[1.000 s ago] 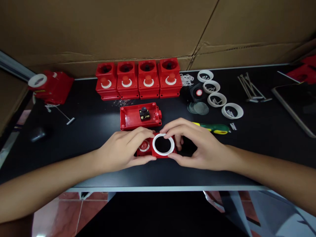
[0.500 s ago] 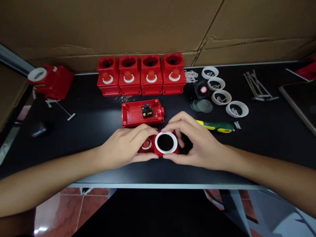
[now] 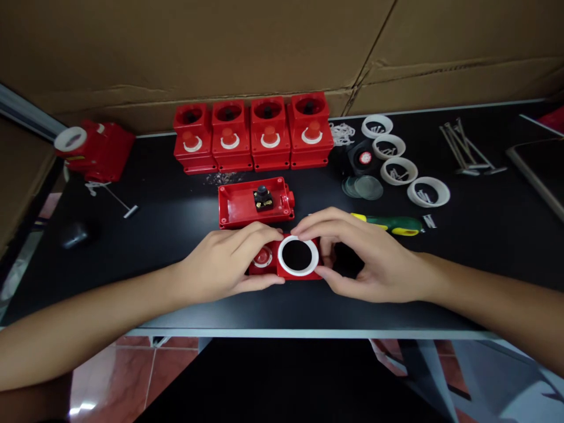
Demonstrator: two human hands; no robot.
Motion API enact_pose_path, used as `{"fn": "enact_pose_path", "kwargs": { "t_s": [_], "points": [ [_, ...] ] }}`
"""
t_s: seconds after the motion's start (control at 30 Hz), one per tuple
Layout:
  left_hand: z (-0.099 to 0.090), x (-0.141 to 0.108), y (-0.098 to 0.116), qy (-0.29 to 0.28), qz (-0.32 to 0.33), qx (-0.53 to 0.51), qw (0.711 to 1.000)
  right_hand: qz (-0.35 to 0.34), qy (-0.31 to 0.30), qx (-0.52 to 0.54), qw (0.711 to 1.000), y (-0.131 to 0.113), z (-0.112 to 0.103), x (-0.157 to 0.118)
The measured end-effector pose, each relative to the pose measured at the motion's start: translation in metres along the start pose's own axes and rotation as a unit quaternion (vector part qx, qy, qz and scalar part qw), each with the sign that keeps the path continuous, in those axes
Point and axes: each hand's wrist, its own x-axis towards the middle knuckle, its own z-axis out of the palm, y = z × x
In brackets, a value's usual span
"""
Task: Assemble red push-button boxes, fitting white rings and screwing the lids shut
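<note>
Near the front of the black table lies a red plastic housing cover [image 3: 282, 277] with a red button [image 3: 263, 257] at its left end. A white ring [image 3: 316, 257] sits on the cover's right end around a dark round opening. My left hand [image 3: 229, 258] grips the cover from the left, fingers over its far edge and thumb along the near edge. Curved around the white ring, my right hand [image 3: 365, 252] touches its top with the fingers and its lower right with the thumb. Just behind is an open red box [image 3: 233, 202] holding a black switch block [image 3: 263, 200].
Several assembled red boxes [image 3: 253, 141] line the back. Toward the right are white rings [image 3: 429, 192] with screws, clear discs [image 3: 368, 188], a green-yellow screwdriver [image 3: 396, 225] and metal rods [image 3: 467, 150]. Another red box [image 3: 106, 150] and a small hammer [image 3: 121, 202] are at left.
My right thumb has shifted right along the white ring, from its near edge to its lower right side. My left hand keeps its grip on the cover.
</note>
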Motion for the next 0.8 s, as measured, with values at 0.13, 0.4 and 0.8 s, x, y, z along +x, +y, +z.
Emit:
{"fn": "enact_pose_path", "kwargs": {
  "t_s": [0.13, 0.4, 0.8],
  "points": [
    [0.0, -0.001, -0.001, -0.004, 0.0, -0.003, 1.0, 0.008, 0.004, -0.017, 1.0, 0.001, 0.004, -0.002],
    [0.004, 0.007, 0.002, 0.008, 0.005, -0.001, 1.0, 0.036, 0.051, -0.048, 0.997, -0.001, 0.016, 0.002],
    [0.0, 0.004, -0.002, -0.01, 0.009, -0.002, 1.0, -0.019, -0.023, -0.17, 0.985, -0.005, 0.006, -0.008]
  ]
}}
